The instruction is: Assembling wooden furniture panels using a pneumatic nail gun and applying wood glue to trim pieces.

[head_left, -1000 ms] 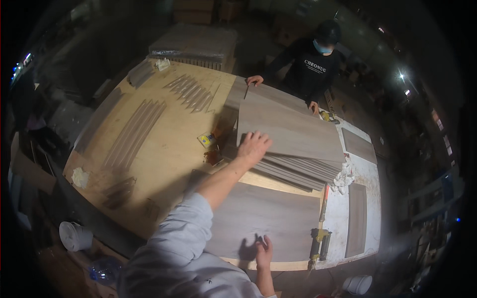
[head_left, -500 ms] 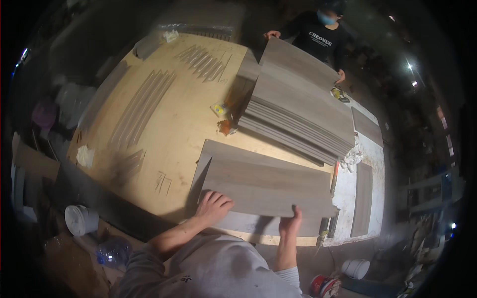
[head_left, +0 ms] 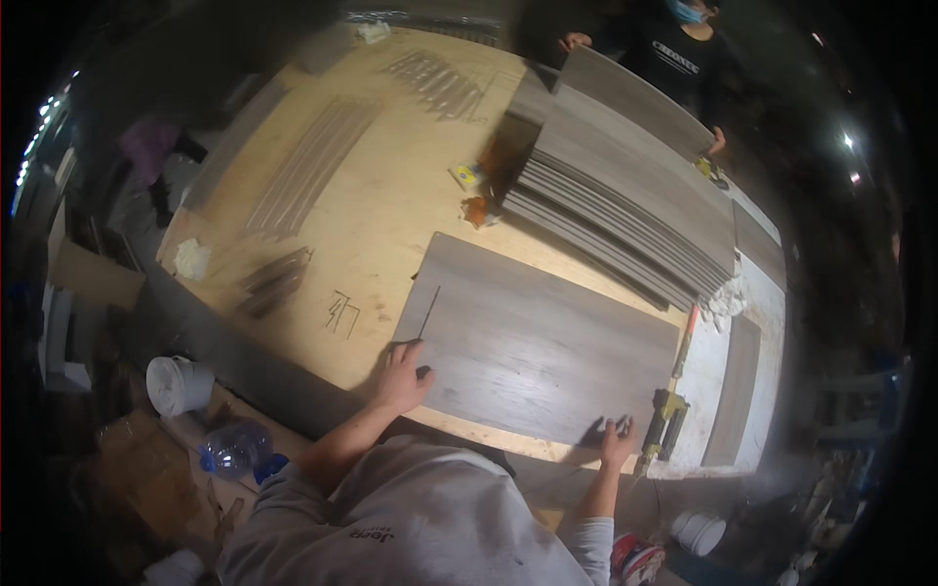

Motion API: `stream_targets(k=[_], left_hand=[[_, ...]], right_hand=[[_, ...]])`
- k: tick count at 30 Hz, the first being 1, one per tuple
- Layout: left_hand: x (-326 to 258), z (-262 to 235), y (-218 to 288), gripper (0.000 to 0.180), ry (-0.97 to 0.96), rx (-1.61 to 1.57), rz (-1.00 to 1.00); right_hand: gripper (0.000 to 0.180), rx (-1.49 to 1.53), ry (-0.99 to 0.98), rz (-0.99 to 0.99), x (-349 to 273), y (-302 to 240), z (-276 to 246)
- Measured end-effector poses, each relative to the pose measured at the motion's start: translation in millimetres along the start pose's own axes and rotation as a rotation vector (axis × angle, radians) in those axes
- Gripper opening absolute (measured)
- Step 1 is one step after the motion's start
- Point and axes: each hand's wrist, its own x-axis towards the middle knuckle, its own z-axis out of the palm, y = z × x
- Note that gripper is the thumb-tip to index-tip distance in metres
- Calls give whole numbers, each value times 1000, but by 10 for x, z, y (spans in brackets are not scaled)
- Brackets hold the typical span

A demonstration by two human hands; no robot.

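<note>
- At the near edge of the worktable (head_left: 401,195), a wood-grain panel (head_left: 547,337) lies flat, with the person's two hands beside its near corners.
- The left hand (head_left: 401,379) is loosely bent over the left corner, thumb apart from the fingers; whether it pinches the edge, I cannot tell.
- The right hand (head_left: 617,444) has its fingers spread at the right corner; contact is not clear.
- Just beside it lies a yellowish nail gun (head_left: 666,422). If the panel is pushed rightwards, it could strike this tool and chip its edge.
- Near the left hand, the panel shows a thin dark slot (head_left: 428,313), perhaps a weaker place if the board bends.
- Behind is a panel stack (head_left: 606,210), its edges uneven. A co-worker's hand (head_left: 575,41) is at the far edge; a careless pull could make upper boards slide.
- The panel is grey-brown, rectangular, smooth, with slight shine; the table top is pale, stained wood; the rag (head_left: 725,305) is white and crumpled.
</note>
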Motion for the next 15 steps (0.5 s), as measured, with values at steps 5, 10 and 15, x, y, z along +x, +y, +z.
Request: stream_targets(k=[5, 10, 15], left_hand=[[52, -12, 373, 69, 12, 95, -140], [-75, -72, 227, 69, -10, 54, -149], [356, -532, -437, 52, 59, -157, -34]], right_hand=[[64, -129, 39, 25, 236, 90, 115], [56, 116, -85, 81, 310, 323, 46], [59, -243, 223, -125, 48, 122, 24]])
